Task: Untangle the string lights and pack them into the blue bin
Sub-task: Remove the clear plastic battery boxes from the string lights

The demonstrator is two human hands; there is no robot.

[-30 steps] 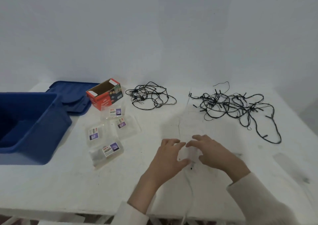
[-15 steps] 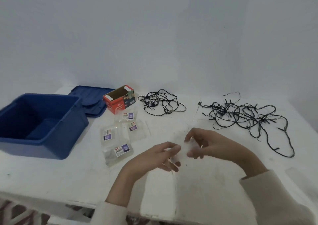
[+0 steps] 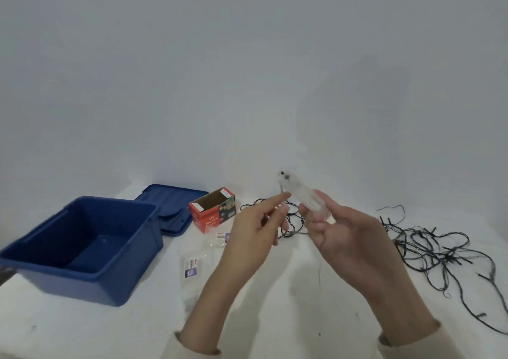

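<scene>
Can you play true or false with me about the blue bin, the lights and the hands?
1. The bin has lights in it. False: the part of its inside that shows is empty.
2. The right hand holds a clear bundle up in the air. True.
3. The lid is on the bin. False: it lies on the table behind the bin.
4. A black tangle lies on the table to the right of the hands. True.
5. The red box is closed. False: its end is open.
</scene>
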